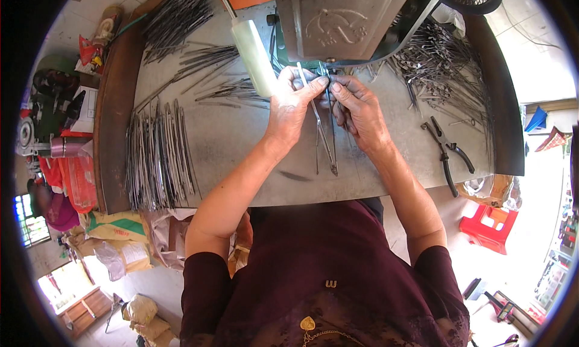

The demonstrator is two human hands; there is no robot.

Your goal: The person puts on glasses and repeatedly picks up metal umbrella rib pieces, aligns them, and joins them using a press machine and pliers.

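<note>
My left hand (288,105) is closed, thumb against fingers, on a thin metal rod (320,130) just below the machine's head. Facing it, my right hand (365,111) pinches the upper part of another slender dark rod (332,114), its fingers curled. The two hands nearly touch at the fingertips. The lower ends of the rods hang toward the table's front edge, close together. Above them is the grey metal machine (344,27), whose casing hides the working point. A pale cylinder (252,57) on a rod hangs beside my left hand.
A metal worktable (241,172) carries a neat row of metal strips (160,157) at left and a bundle (178,21) behind it. Tangled finished-looking rods (443,69) lie at right, near dark-handled pliers (447,151). A red stool (490,227) stands on the floor.
</note>
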